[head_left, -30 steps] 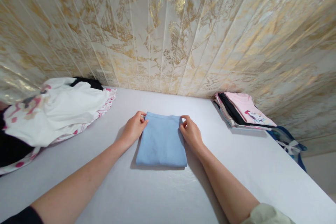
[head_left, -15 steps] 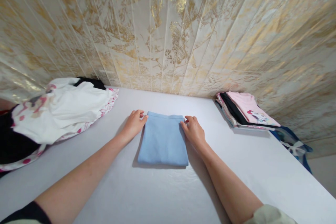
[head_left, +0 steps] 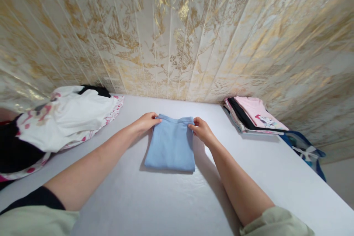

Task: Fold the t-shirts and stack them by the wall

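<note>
A light blue folded garment (head_left: 170, 145) lies in the middle of the white table, squarish, its banded far edge slightly raised. What kind of garment it is, I cannot tell. My left hand (head_left: 149, 121) pinches its far left corner between thumb and fingers. At the far right corner, my right hand (head_left: 201, 129) pinches the same edge, thumb on the near face and fingers behind. The near part of the cloth rests on the table.
Loose clothes (head_left: 72, 118), white, black and pink-patterned, are heaped at the left. A folded stack topped by a pink printed garment (head_left: 257, 112) sits at the back right. Beside it, a blue-trimmed bag (head_left: 305, 151) is at the table's (head_left: 132, 206) right edge. A gold-patterned curtain (head_left: 171, 44) hangs behind.
Both hands have closed on the far corners of the blue garment. Its far edge has lifted a little and now sags between them.
</note>
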Demonstrator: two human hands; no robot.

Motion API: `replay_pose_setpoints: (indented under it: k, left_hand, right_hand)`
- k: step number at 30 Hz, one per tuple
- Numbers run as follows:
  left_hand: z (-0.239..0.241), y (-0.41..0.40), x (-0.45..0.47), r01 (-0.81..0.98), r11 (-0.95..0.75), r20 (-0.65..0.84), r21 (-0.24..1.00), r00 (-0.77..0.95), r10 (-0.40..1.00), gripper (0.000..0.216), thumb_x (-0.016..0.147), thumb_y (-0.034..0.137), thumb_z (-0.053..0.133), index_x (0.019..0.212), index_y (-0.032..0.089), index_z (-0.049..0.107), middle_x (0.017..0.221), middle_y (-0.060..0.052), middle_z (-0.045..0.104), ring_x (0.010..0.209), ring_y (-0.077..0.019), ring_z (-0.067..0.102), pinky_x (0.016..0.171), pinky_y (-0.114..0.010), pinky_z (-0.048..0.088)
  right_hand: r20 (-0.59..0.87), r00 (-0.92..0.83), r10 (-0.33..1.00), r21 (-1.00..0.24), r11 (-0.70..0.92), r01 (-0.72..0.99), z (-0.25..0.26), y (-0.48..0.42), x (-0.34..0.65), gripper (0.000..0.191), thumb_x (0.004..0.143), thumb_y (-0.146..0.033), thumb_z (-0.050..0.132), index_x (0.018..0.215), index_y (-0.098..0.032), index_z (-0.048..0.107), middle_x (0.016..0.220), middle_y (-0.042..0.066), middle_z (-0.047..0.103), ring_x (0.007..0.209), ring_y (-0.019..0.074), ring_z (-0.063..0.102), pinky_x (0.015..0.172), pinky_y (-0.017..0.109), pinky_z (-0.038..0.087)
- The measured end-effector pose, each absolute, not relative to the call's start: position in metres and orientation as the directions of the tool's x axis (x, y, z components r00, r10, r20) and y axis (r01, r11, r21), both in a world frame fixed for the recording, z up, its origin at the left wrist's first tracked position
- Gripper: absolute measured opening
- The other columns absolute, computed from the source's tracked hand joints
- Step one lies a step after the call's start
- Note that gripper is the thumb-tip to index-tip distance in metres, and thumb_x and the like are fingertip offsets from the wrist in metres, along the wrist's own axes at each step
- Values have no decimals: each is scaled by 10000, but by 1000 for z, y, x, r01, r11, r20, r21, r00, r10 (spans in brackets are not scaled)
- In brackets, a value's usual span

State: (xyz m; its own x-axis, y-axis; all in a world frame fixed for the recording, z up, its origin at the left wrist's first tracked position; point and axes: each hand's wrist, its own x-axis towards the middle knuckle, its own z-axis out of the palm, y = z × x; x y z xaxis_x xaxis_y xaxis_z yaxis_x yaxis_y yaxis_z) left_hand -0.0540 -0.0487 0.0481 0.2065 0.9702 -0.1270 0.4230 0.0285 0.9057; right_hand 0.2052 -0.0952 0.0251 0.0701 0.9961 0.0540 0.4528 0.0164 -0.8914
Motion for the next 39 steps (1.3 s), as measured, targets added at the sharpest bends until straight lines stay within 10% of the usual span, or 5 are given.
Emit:
replay_pose_setpoints:
  k: [11,17,29,35,39]
  left_hand:
    - [135,-85,-50,366,-562,463,741,327,824,213,794,237,573,998,196,618,1016,-19,700,997,-193,638,943,-328,448]
    - [62,-138,-77,534,-574,138,621,647,750,416,713,75,434,990,247,692,1055,-24,712,1031,-203,629,970,-329,445]
    - [32,-128,-74,635,-454,136,625,485,864,356,779,106,374,973,200,658,1053,-67,597,936,-181,625,855,-280,480]
    - [48,-170,-55,828,-422,-56,370,474,879,351,744,79,392,881,240,672,870,-49,660,770,-213,643,687,-283,450]
    - [69,-193,-32,705,-484,-232,519,660,714,303,740,126,438,787,268,702,776,-10,721,713,-201,654,629,-270,437]
  right_hand:
    - [426,10,905,-779,361,512,113,-123,225,148,745,-259,547,871,-210,485,796,-8,602,747,147,576,700,278,475]
    - [186,-192,964,-634,267,726,36,-179,237,343,768,-99,404,1035,-219,583,1026,41,620,813,142,594,748,289,470]
    - [94,-86,992,-545,124,829,32,-179,226,314,854,-177,494,1148,-241,585,1014,35,618,736,125,591,730,271,472]
    - [152,-57,987,-568,134,812,28,-180,223,384,857,-133,476,1217,-237,556,1135,64,575,782,125,621,776,283,492]
    - [231,-8,973,-557,139,819,32,-184,226,365,884,-179,461,1234,-248,538,1212,77,539,884,144,645,770,286,512]
